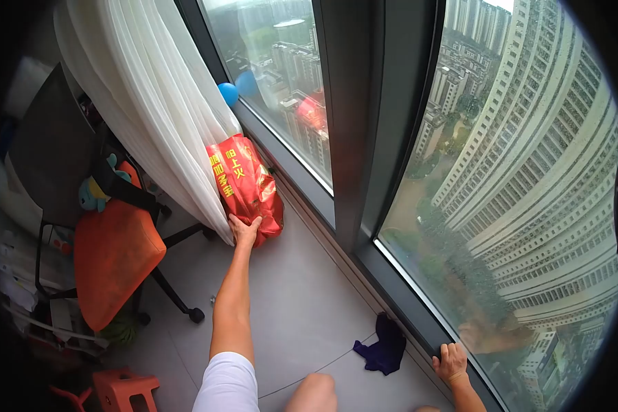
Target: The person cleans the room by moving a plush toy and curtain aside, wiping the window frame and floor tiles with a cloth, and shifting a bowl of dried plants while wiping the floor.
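My left hand [244, 230] reaches forward to the lower end of a shiny red bag [244, 180] with yellow lettering, thumb and fingers gripping its edge. The bag stands on the floor between the white curtain [151, 89] and the window. My right hand [451, 362] is at the lower right, its fingers curled over the dark window frame [419, 317]. On the floor to the left of that hand lies a crumpled dark purple cloth [383, 345]. What the bag contains is hidden.
An office chair [117, 254] with an orange seat and black wheeled legs stands on the left, a plush toy [93, 194] on it. A red plastic stool [125, 390] is at the lower left. A blue ball [228, 94] rests by the window; tall buildings show outside.
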`<move>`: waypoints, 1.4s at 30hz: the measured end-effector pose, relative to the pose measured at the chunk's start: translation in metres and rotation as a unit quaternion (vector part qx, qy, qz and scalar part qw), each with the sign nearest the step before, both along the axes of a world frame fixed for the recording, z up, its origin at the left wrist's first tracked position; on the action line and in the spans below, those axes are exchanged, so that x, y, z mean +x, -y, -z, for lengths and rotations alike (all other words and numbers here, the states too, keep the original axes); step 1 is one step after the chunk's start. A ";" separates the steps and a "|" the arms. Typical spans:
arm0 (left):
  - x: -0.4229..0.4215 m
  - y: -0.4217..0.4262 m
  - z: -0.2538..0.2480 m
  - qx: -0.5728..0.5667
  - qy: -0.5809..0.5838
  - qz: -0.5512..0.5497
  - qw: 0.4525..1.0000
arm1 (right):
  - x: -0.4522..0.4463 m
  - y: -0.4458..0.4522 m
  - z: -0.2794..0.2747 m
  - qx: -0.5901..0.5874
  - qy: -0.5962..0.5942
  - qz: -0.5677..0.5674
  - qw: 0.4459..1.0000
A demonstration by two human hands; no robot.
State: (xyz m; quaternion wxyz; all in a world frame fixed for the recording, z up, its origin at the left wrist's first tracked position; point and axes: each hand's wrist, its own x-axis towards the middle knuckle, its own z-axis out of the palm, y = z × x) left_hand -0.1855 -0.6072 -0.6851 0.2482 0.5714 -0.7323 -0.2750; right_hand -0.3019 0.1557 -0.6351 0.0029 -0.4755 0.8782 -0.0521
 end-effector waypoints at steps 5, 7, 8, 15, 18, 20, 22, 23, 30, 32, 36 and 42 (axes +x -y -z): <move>-0.029 0.016 -0.011 -0.041 0.060 0.027 0.997 | 0.000 0.006 -0.001 -0.009 -0.013 -0.007 1.000; -0.033 -0.002 -0.008 -0.083 0.061 0.029 0.994 | -0.001 0.009 -0.009 -0.007 -0.001 -0.004 1.000; -0.031 -0.016 -0.001 -0.110 0.081 0.036 0.990 | -0.002 0.009 -0.010 -0.002 -0.004 -0.002 1.000; 0.051 -0.245 0.057 -0.057 0.119 0.286 0.949 | -0.002 0.006 -0.008 -0.004 -0.036 -0.003 0.999; 0.082 -0.348 0.055 0.027 0.220 0.380 0.898 | -0.003 0.005 -0.010 -0.011 -0.036 -0.005 0.999; 0.098 -0.380 0.051 0.077 0.314 0.369 0.871 | -0.003 0.003 -0.008 -0.014 -0.033 -0.005 0.999; 0.110 -0.395 0.053 0.095 0.357 0.362 0.856 | -0.004 0.002 -0.008 -0.019 -0.028 -0.007 0.999; 0.111 -0.395 0.057 0.091 0.352 0.365 0.857 | -0.005 0.001 -0.007 -0.027 -0.033 -0.011 0.999; 0.105 -0.392 0.059 0.078 0.362 0.368 0.853 | -0.002 -0.004 -0.007 -0.031 -0.030 -0.006 0.999; 0.107 -0.397 0.060 0.072 0.362 0.361 0.856 | -0.003 -0.006 -0.006 -0.042 -0.036 -0.005 0.998; 0.087 -0.426 0.088 -0.088 0.228 0.403 0.882 | 0.000 -0.007 0.000 -0.063 -0.030 -0.001 0.998; 0.060 -0.594 0.066 -0.148 0.155 0.638 0.740 | -0.001 -0.006 0.001 -0.072 -0.022 0.002 0.997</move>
